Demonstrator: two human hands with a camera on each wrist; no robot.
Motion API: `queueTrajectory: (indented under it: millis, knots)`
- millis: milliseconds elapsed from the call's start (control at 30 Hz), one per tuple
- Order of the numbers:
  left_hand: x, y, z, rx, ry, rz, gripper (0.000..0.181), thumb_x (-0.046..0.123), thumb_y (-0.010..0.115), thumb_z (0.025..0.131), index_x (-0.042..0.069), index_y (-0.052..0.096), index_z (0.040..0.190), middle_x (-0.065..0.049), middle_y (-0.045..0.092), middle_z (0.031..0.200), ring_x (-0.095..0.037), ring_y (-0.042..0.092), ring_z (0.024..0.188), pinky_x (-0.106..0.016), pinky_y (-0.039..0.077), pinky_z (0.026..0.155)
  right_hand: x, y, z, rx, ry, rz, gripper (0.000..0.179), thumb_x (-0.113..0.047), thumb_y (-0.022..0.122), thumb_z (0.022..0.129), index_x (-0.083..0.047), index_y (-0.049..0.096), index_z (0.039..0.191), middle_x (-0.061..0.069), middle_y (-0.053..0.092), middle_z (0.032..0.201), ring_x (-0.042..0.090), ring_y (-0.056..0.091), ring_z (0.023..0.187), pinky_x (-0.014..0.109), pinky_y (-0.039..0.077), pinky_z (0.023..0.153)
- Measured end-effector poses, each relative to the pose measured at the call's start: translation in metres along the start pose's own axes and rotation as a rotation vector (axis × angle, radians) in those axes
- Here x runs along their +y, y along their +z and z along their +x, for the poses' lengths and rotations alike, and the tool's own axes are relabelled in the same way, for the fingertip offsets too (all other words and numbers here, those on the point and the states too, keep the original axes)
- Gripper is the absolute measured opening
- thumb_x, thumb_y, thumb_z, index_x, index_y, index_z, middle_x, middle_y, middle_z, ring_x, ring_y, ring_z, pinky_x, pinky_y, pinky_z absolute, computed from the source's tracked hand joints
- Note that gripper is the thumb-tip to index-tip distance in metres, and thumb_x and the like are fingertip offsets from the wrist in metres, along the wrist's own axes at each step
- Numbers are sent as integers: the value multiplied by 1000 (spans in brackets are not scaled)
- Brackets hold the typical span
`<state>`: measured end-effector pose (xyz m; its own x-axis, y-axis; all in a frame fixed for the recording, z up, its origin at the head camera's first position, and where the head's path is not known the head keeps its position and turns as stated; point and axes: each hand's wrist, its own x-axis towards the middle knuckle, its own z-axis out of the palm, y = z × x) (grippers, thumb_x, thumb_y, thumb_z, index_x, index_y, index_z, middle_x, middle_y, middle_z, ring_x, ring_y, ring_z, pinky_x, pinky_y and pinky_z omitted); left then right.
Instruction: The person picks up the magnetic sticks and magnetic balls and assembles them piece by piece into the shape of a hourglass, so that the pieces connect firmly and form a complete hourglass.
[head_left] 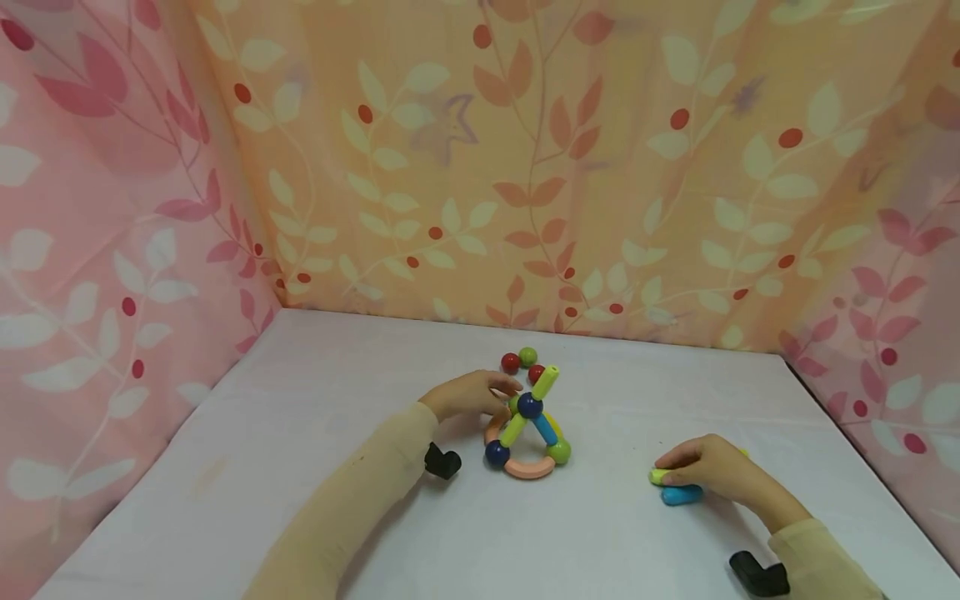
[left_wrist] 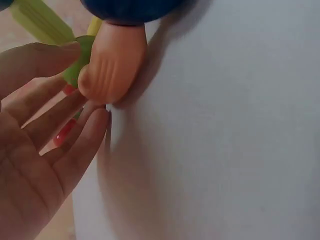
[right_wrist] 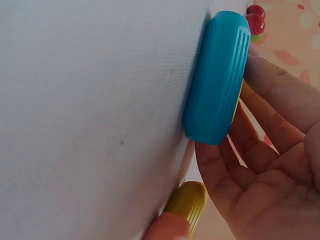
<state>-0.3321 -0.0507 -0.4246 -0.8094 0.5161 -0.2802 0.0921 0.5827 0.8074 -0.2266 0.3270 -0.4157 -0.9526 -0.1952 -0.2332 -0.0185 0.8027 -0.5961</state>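
A construction of magnetic rods and balls stands mid-table, with a dark blue ball (head_left: 530, 406) at its top and a yellow-green rod (head_left: 546, 382) rising from it. Curved orange pieces (head_left: 529, 469) form part of its base. My left hand (head_left: 471, 395) is at its left side, thumb tip against a green ball (left_wrist: 80, 62) and fingers extended by an orange piece (left_wrist: 115, 65). At the right, my right hand (head_left: 712, 467) pinches a short yellow-green rod (head_left: 657, 477), largely hidden behind a blue rod (right_wrist: 217, 77) in the right wrist view.
Red balls (head_left: 510, 362) and a green ball (head_left: 528, 357) lie behind the construction. A yellow piece (right_wrist: 186, 201) and an orange piece (right_wrist: 167, 227) lie near my right hand. Black wrist mounts (head_left: 442, 462) hang by both sleeves. Patterned curtains surround the white table (head_left: 337, 358).
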Motion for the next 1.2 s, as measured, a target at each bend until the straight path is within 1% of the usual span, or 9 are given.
queueTrajectory:
  millis: [133,333,433,600,700,767,967,1067,1200]
  knots:
    - [5,2,7,-21,20,41,35,9,68,89,25,71,120,2,68,123,-23,56,120,-49,43,109,-4,4,1,-3,6,-5,28,-25,79,84,-4,76,103,9,75,103,21,65,98,46,55,88]
    - [5,2,7,26,7,72,32,10,69,90,25,72,118,0,68,123,-25,56,124,-47,44,109,-9,4,2,-22,-26,-37,27,-26,78,85,-5,76,103,6,74,101,18,64,95,47,55,87]
    - [3,1,3,74,2,56,32,9,71,88,22,72,118,-3,68,124,-24,58,120,-41,50,104,-11,3,3,-34,-44,-70,26,-25,77,86,-6,77,103,5,74,101,16,62,94,48,55,87]
    - [-1,0,-9,167,-48,17,31,8,73,85,17,72,115,-8,67,122,-19,61,105,-31,55,89,-15,1,6,-42,-42,-104,25,-26,78,85,-8,77,102,3,73,100,16,61,94,50,54,88]
    - [-4,0,-17,184,-80,-18,28,9,76,83,13,71,110,-9,66,119,-19,61,100,-29,55,83,-16,1,6,-55,-26,-104,25,-27,78,85,-8,77,101,2,72,100,16,60,93,48,53,87]
    - [-5,0,-21,180,-94,-34,27,11,78,82,13,70,108,-9,66,119,-20,61,101,-30,55,84,-18,0,6,-67,-17,-95,25,-26,78,85,-8,76,101,2,72,99,16,59,92,45,53,86]
    - [-10,-1,-27,125,-30,-41,37,9,73,81,17,70,117,-3,66,126,-23,59,118,-42,48,103,-23,3,8,-101,19,-27,19,-23,79,84,-9,75,97,-1,71,93,16,56,87,30,48,78]
    - [-11,1,-28,113,-23,-39,36,7,72,82,18,72,116,-3,68,122,-20,60,112,-42,48,103,-27,5,11,-94,14,5,21,-23,78,84,-8,75,99,-1,71,93,17,56,86,29,47,75]
    - [-12,1,-30,160,-37,-57,33,6,74,82,15,72,114,-3,69,119,-16,61,106,-35,52,97,-38,6,16,-47,-32,81,29,-29,77,86,-8,74,106,2,73,101,17,57,89,28,50,77]
